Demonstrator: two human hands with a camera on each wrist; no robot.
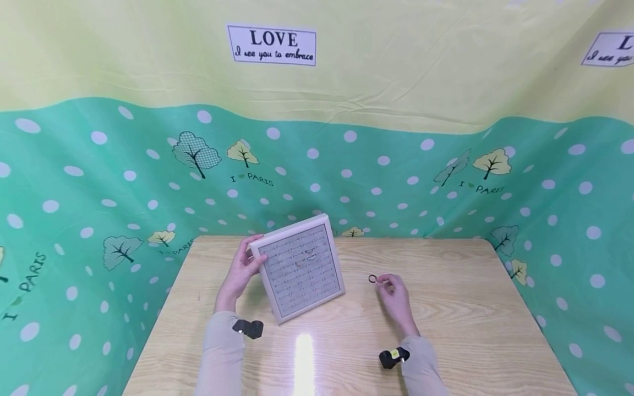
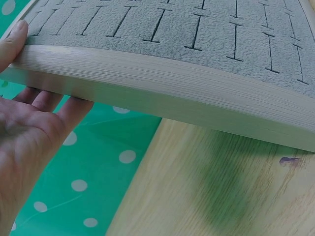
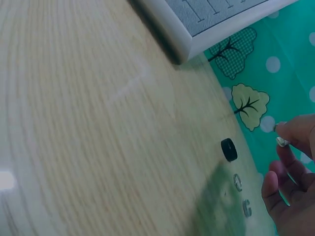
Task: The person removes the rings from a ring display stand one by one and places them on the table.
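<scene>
My left hand (image 1: 246, 263) grips the left edge of a grey slotted ring tray (image 1: 301, 267) with a pale frame, thumb on the front and fingers behind it (image 2: 47, 101). The tray (image 2: 172, 93) is tilted up, its lower corner on the wooden table (image 1: 446, 308). A few silver rings (image 1: 304, 258) sit in its slots. A black ring (image 1: 372, 279) lies on the table right of the tray. My right hand (image 1: 387, 284) hovers beside it with loosely curled fingers. In the right wrist view the black ring (image 3: 229, 149) is a little apart from my fingertips (image 3: 290, 132).
Two small silver rings (image 3: 242, 194) lie on the table close to my right hand (image 3: 290, 182). A corner of the tray (image 3: 206, 19) shows at the top of that view. A green dotted cloth (image 1: 99, 209) hangs round the table's back and sides.
</scene>
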